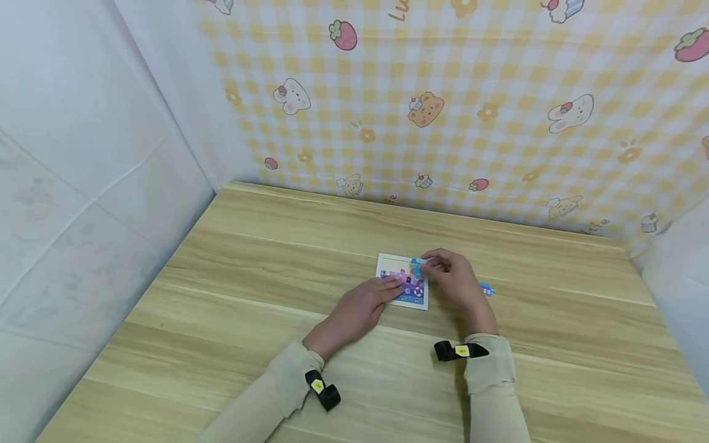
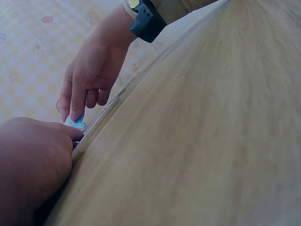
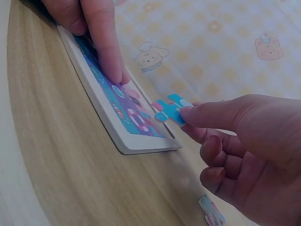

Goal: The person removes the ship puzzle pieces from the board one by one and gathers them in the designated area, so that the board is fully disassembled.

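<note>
A white-framed jigsaw puzzle board (image 3: 141,145) lies on the table, its lower part filled with purple, pink and blue pieces. My left hand (image 1: 357,307) rests on it with extended fingers touching the assembled pieces. Between thumb and index finger, my right hand (image 1: 453,278) pinches a light-blue jigsaw piece (image 3: 171,109). That piece is tilted above the board's right side, near its upper corner. In the left wrist view the same blue piece (image 2: 75,123) shows under the right fingertips. The right hand's other fingers are curled and hold nothing.
Another loose jigsaw piece (image 1: 487,289), blue and purple, lies on the table just right of the right wrist. The wood-grain table (image 1: 266,246) meets a yellow checked cloth (image 1: 388,147) at the back. A white wall covering (image 1: 111,184) stands at the left.
</note>
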`<state>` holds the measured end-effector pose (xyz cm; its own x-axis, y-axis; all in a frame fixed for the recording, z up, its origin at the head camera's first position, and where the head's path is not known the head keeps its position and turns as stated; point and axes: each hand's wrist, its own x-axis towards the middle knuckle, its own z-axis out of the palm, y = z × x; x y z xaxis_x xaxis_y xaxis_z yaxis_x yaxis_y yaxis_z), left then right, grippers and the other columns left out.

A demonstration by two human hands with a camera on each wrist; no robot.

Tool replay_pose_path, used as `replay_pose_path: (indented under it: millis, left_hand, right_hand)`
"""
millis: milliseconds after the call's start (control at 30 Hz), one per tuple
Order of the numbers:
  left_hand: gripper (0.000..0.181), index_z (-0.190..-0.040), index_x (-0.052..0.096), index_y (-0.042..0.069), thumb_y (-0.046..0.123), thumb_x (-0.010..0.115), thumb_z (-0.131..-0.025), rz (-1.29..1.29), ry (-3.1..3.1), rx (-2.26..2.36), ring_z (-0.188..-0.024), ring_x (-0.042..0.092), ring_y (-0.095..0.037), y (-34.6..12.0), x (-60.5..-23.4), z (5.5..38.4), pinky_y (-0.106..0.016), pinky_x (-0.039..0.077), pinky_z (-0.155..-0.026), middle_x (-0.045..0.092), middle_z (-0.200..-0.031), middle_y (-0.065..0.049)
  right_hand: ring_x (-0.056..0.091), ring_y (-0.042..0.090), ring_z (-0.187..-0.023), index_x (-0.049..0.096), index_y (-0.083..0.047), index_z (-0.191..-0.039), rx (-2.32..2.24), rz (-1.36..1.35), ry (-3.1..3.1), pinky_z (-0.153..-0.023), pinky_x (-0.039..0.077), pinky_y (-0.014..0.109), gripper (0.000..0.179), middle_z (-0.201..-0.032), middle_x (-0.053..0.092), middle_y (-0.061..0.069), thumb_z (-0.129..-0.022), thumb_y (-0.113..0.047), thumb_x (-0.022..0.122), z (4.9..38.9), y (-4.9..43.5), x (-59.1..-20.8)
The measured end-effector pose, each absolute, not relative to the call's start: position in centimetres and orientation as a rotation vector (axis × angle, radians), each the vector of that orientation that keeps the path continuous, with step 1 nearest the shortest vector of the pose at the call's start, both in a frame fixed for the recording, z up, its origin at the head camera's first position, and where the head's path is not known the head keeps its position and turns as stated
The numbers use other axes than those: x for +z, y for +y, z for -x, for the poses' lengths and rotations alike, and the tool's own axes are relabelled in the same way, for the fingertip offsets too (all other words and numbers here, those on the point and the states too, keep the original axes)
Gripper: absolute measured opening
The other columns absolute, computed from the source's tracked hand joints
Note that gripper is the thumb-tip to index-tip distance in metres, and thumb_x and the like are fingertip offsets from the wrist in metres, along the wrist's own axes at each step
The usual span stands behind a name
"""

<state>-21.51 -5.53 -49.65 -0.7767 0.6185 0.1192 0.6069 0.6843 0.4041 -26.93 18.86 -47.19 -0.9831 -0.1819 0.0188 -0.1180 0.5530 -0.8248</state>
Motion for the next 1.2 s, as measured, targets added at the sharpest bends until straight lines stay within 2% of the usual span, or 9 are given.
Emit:
replay_pose_path:
  millis: [333, 500, 600, 700, 967, 1067, 1200]
  left_hand:
    - [0.043, -0.153, 0.052, 0.015, 0.014, 0.049, -0.11, -1.069, 2.843, 0.689, -0.152, 0.035, -0.016, -5.5, -49.8, 21.6, -0.034, 0.026, -0.125, 0.042, -0.162, 0.002]
    - [0.044, -0.153, 0.051, 0.014, 0.014, 0.05, -0.109, -1.075, 2.847, 0.701, -0.152, 0.035, -0.017, -5.7, -49.8, 21.6, -0.035, 0.026, -0.126, 0.042, -0.162, 0.001]
    - [0.043, -0.153, 0.051, 0.014, 0.013, 0.05, -0.109, -1.068, 2.847, 0.713, -0.152, 0.035, -0.017, -5.8, -49.8, 21.7, -0.036, 0.026, -0.126, 0.042, -0.161, 0.002]
    - [0.043, -0.153, 0.051, 0.015, 0.013, 0.049, -0.11, -1.061, 2.84, 0.722, -0.152, 0.034, -0.017, -5.9, -50.0, 21.8, -0.036, 0.025, -0.126, 0.041, -0.162, 0.002]
    - [0.043, -0.153, 0.051, 0.014, 0.011, 0.049, -0.109, -1.075, 2.836, 0.738, -0.152, 0.035, -0.017, -5.8, -49.8, 22.1, -0.035, 0.025, -0.126, 0.042, -0.162, 0.002]
    - [0.043, -0.152, 0.052, 0.013, 0.011, 0.048, -0.11, -1.089, 2.839, 0.735, -0.151, 0.035, -0.017, -5.8, -49.9, 22.1, -0.035, 0.025, -0.126, 0.042, -0.162, 0.002]
    - [0.043, -0.152, 0.052, 0.013, 0.012, 0.048, -0.11, -1.091, 2.844, 0.73, -0.152, 0.034, -0.017, -5.8, -50.0, 22.2, -0.034, 0.024, -0.126, 0.041, -0.162, 0.003]
  right_hand:
    - [0.058, 0.023, -0.072, 0.071, -0.005, -0.124, -1.534, 0.213, 2.703, -0.052, 0.047, 0.023, 0.027, -0.103, 0.072, 0.016, -0.102, -0.02, 0.069, 26.2, 20.5, -46.4]
    - [0.06, 0.025, -0.069, 0.07, -0.003, -0.124, -1.54, 0.225, 2.723, -0.051, 0.05, 0.026, 0.028, -0.104, 0.073, 0.017, -0.102, -0.021, 0.068, 25.5, 22.7, -45.8]
    - [0.062, 0.026, -0.071, 0.07, -0.002, -0.125, -1.524, 0.243, 2.755, -0.054, 0.051, 0.025, 0.029, -0.104, 0.073, 0.018, -0.103, -0.02, 0.068, 25.0, 24.5, -45.4]
    - [0.061, 0.021, -0.073, 0.07, -0.001, -0.125, -1.472, 0.221, 2.81, -0.058, 0.05, 0.023, 0.03, -0.103, 0.074, 0.016, -0.103, -0.021, 0.068, 24.4, 26.6, -44.9]
    - [0.058, 0.013, -0.073, 0.071, 0.001, -0.123, -1.358, 0.145, 2.883, -0.057, 0.049, 0.022, 0.033, -0.091, 0.074, -0.006, -0.103, -0.026, 0.068, 23.0, 31.9, -44.7]
    - [0.059, 0.008, -0.078, 0.07, 0.001, -0.124, -1.289, 0.099, 2.889, -0.061, 0.05, 0.021, 0.035, -0.093, 0.073, -0.008, -0.103, -0.027, 0.067, 22.5, 33.5, -45.0]
    - [0.059, 0.004, -0.086, 0.07, 0.002, -0.125, -1.206, 0.055, 2.863, -0.066, 0.051, 0.02, 0.038, -0.103, 0.073, -0.002, -0.104, -0.029, 0.066, 22.1, 34.8, -45.3]
